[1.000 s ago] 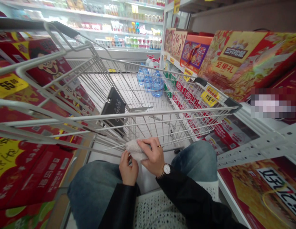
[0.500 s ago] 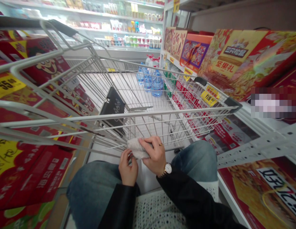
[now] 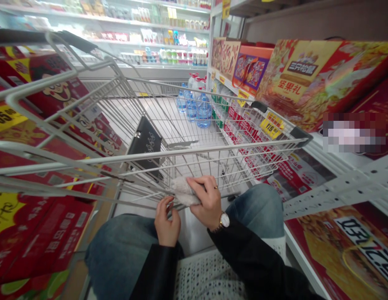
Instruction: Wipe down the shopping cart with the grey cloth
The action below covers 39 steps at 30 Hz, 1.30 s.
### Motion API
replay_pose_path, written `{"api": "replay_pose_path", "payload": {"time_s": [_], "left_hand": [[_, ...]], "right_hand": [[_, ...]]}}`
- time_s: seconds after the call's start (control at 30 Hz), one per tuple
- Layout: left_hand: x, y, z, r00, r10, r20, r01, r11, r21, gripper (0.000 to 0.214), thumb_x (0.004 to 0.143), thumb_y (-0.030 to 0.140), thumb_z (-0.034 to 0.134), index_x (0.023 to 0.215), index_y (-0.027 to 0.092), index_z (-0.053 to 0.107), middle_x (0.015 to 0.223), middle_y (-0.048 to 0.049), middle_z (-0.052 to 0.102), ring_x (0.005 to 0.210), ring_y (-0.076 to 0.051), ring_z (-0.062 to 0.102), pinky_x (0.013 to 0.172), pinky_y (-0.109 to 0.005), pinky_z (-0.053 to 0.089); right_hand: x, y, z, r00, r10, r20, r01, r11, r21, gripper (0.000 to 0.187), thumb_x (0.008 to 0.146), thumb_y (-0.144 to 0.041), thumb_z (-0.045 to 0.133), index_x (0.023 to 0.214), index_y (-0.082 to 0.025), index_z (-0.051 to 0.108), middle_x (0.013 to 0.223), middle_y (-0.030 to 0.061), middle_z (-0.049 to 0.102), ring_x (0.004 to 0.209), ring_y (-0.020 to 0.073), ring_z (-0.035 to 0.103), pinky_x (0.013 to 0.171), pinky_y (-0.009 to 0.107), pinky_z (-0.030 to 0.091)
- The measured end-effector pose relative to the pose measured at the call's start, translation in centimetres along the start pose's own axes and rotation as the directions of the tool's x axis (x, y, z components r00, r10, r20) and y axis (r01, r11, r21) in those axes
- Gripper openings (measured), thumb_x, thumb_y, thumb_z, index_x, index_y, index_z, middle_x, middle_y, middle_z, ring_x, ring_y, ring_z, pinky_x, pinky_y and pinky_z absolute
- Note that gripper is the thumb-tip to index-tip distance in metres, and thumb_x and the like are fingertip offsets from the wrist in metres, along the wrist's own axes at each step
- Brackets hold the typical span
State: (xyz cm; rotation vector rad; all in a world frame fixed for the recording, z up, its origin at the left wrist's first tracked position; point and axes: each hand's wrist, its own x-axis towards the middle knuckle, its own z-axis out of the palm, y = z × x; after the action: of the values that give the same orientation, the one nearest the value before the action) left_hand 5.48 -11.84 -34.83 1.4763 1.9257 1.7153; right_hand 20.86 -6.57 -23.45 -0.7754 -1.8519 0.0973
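Observation:
A pale grey cloth (image 3: 183,192) is bunched in my right hand (image 3: 206,201), thumb on top. It is pressed against the lower wires of a metal shopping cart (image 3: 194,150). My left hand (image 3: 167,221) is just left of and below the cloth, its fingers curled round the cart's low frame bar; the fingertips are partly hidden. The cart stands across in front of my bent knees, with a black panel (image 3: 145,143) inside its basket. My right wrist carries a watch (image 3: 224,219).
Red gift boxes with yellow price signs (image 3: 6,118) are stacked close on the left. A white shelf (image 3: 334,187) with snack boxes (image 3: 294,83) and bottle packs runs along the right. Large water bottles (image 3: 203,110) stand on the floor beyond the cart, before a lit fridge (image 3: 134,66).
My right hand has slid slightly right with the cloth, away from my left hand, which stays nearly in place. The whole view has shifted a little.

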Motion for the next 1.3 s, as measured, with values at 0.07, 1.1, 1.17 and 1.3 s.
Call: {"api": "replay_pose_path", "payload": {"time_s": [0.07,1.1,1.17,1.3], "left_hand": [[0.1,0.0,-0.1,1.0,-0.005,0.009,0.005,1.0,-0.004,0.03,0.086,0.021,0.05,0.113,0.018,0.063,0.12,-0.0103,0.061,0.112,-0.02,0.064,0.094,-0.037,0.061],[-0.5,4.8,-1.0,0.948,0.208,-0.242,-0.161,0.966,0.202,0.019,0.087,0.015,0.056,0.103,0.019,0.067,0.109,-0.009,0.068,0.109,-0.022,0.063,0.1,-0.042,0.053],[-0.3,6.9,-0.7,0.948,0.278,-0.157,-0.249,0.951,0.182,0.028,0.088,0.013,0.055,0.113,0.021,0.066,0.12,-0.0095,0.067,0.113,-0.022,0.064,0.101,-0.041,0.054],[0.9,10.0,0.4,0.973,0.227,-0.05,-0.219,0.968,0.125,0.049,0.092,0.018,0.052,0.141,0.019,0.05,0.15,-0.016,0.049,0.132,-0.026,0.055,0.1,-0.04,0.056]], "right_hand": [[-1.5,0.7,0.3,0.999,0.032,0.04,-0.031,0.999,-0.017,0.069,0.068,-0.005,0.053,0.135,-0.023,0.06,0.106,0.0079,0.062,0.098,0.0233,0.056,0.083,0.04,0.054],[-1.9,2.4,-0.7,1.0,0.025,-0.002,-0.025,1.0,0.001,0.074,0.066,-0.002,0.053,0.136,-0.025,0.061,0.108,0.0081,0.064,0.101,0.0239,0.058,0.086,0.041,0.054],[-1.7,2.2,-0.9,0.999,0.035,-0.015,-0.035,0.999,-0.002,0.077,0.066,-0.002,0.053,0.139,-0.026,0.058,0.11,0.008,0.063,0.104,0.0243,0.058,0.089,0.042,0.054],[-0.2,1.9,-1.5,0.997,0.015,-0.077,-0.016,1.0,-0.008,0.077,0.069,-0.003,0.055,0.142,-0.027,0.056,0.115,0.0077,0.063,0.108,0.0248,0.059,0.093,0.043,0.054]]}}
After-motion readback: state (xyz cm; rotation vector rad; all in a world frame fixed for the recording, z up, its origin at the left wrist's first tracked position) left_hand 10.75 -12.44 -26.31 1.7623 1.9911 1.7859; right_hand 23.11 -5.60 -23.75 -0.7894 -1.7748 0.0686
